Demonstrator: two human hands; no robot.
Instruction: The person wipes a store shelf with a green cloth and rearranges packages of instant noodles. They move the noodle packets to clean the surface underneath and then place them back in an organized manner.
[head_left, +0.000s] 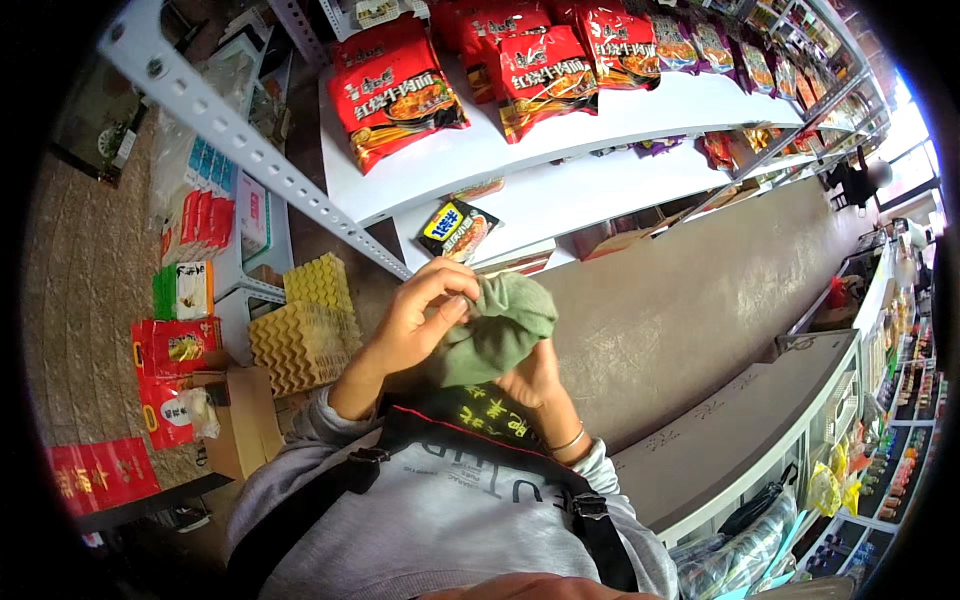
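A bunched green cloth (499, 326) is held up in front of my chest between both hands. My left hand (435, 315) pinches the cloth's edge between thumb and fingers. Under the other side of it, my right hand (534, 379) supports the fabric, its fingers partly hidden by the folds; a bracelet circles that wrist. A black apron (480, 420) with yellow-green writing hangs just below the cloth. Beyond my hands, a black instant noodle packet (459, 229) lies on the lower white shelf. Red instant noodle packets (397, 94) sit on the shelf above it.
A perforated metal shelf post (262, 161) slants down close to my left hand. Stacked egg trays (300, 345) and an opened cardboard box (244, 424) stand at the left. A long counter (750, 427) runs along the right side of the aisle. Far up the aisle is a person (859, 180).
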